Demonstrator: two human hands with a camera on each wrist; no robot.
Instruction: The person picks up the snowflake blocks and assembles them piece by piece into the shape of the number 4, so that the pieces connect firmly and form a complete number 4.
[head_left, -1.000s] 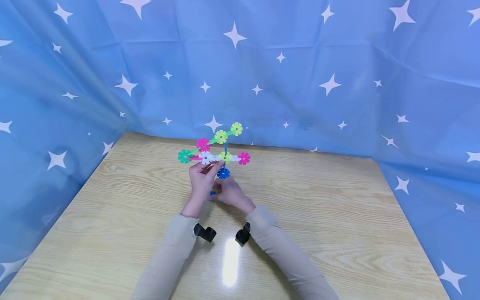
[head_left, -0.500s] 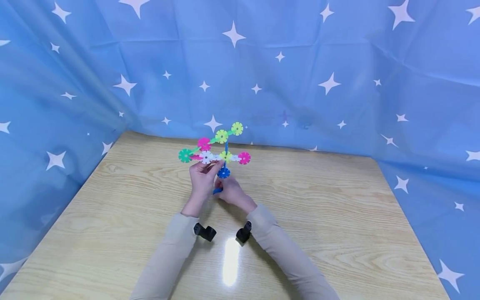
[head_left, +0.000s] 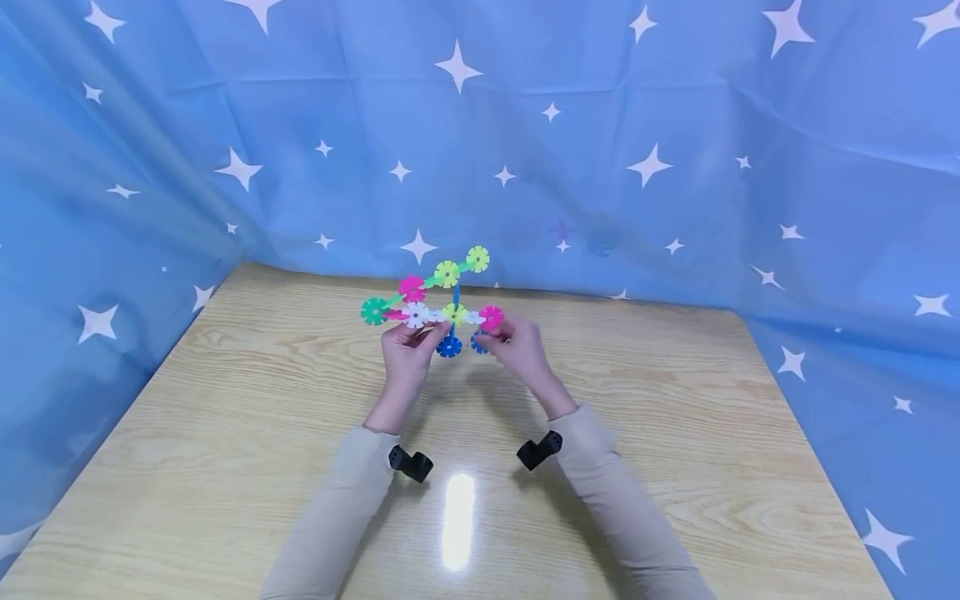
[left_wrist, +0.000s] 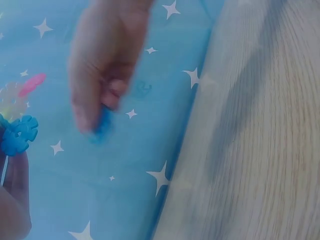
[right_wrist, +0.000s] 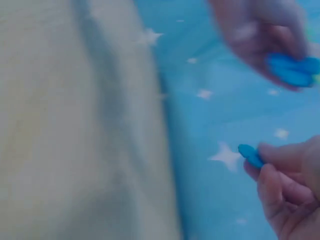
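Note:
In the head view, my left hand [head_left: 405, 354] holds a structure of joined snowflake discs above the table, fingers near the white disc [head_left: 416, 315]. A green disc [head_left: 374, 311] marks its left end and a pink disc [head_left: 491, 317] the right. Yellow discs [head_left: 447, 273] rise along the upper branch, and a blue disc [head_left: 449, 346] hangs at the bottom. My right hand [head_left: 521, 354] pinches a loose blue snowflake disc [right_wrist: 251, 155] between thumb and fingers, just below the pink end. In the left wrist view that disc is blurred.
A wooden table [head_left: 660, 433] lies beneath both hands. Blue curtain [head_left: 525, 133] with white stars stands along its back and sides. Black wrist cameras [head_left: 410, 463] sit on both sleeves, and a bright light reflection shows on the tabletop.
My right hand has moved from beneath the structure up and to the right, carrying the blue snowflake disc to the pink end. My left hand and the structure stay nearly in place.

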